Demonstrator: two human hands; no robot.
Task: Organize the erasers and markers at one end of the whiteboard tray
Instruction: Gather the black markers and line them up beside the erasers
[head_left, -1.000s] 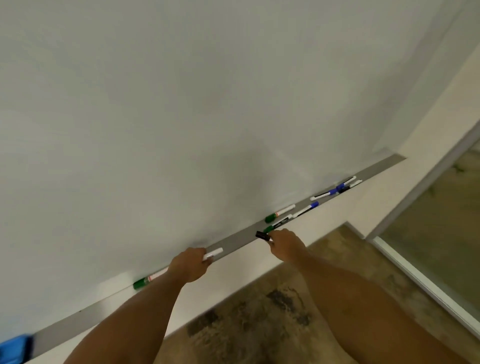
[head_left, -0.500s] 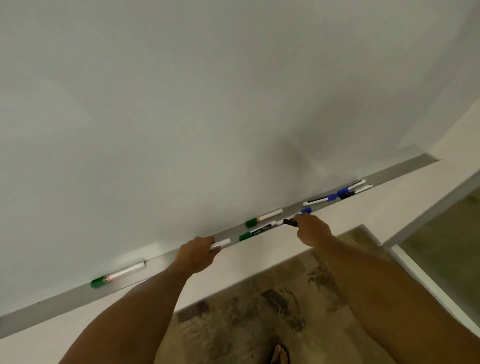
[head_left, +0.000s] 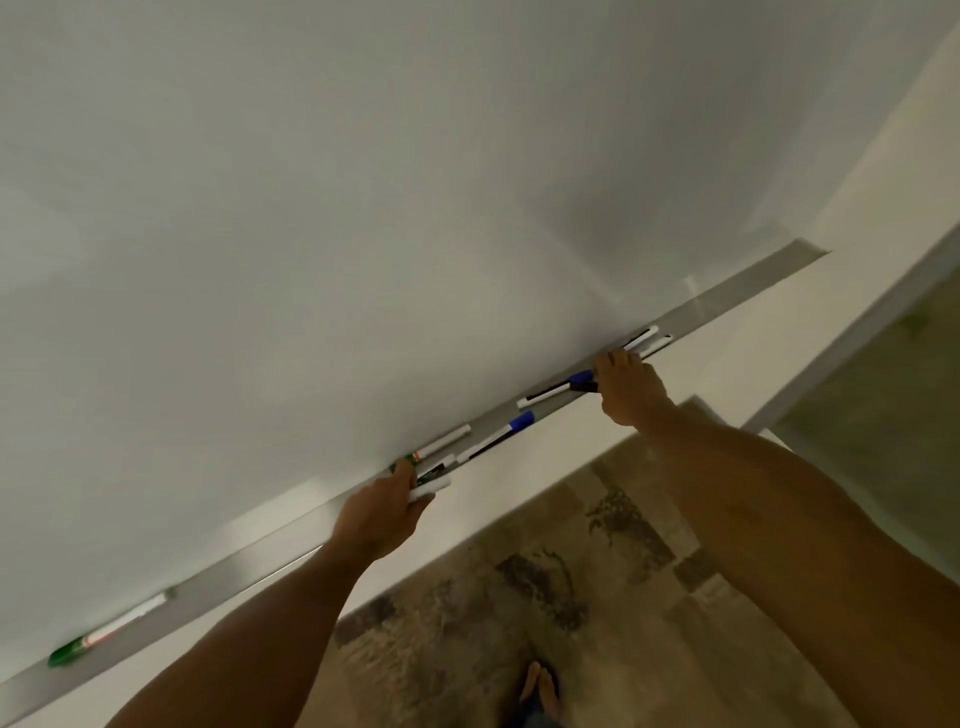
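A grey whiteboard tray (head_left: 743, 296) runs diagonally from lower left to upper right under the whiteboard. My left hand (head_left: 376, 512) grips a white marker (head_left: 434, 487) at the tray's middle, beside a green-capped marker (head_left: 441, 444). My right hand (head_left: 626, 387) rests further right on the tray, holding a black-capped marker (head_left: 586, 386) against a blue-capped marker (head_left: 553, 389). Two more markers (head_left: 647, 339) lie just past my right fingers. Another blue-capped marker (head_left: 496, 439) lies between my hands. One green-capped marker (head_left: 106, 636) lies alone far left.
The tray's right end (head_left: 800, 257) holds nothing beyond the markers. A cream wall strip runs below the tray. Patterned brown floor (head_left: 571, 597) lies beneath, with a bare foot (head_left: 540, 688) at the bottom. A glass door frame (head_left: 883, 312) stands at the right.
Both hands have slid rightward along the tray with their markers. My right hand now reaches the blue and black markers near the right group. The view has shifted right too.
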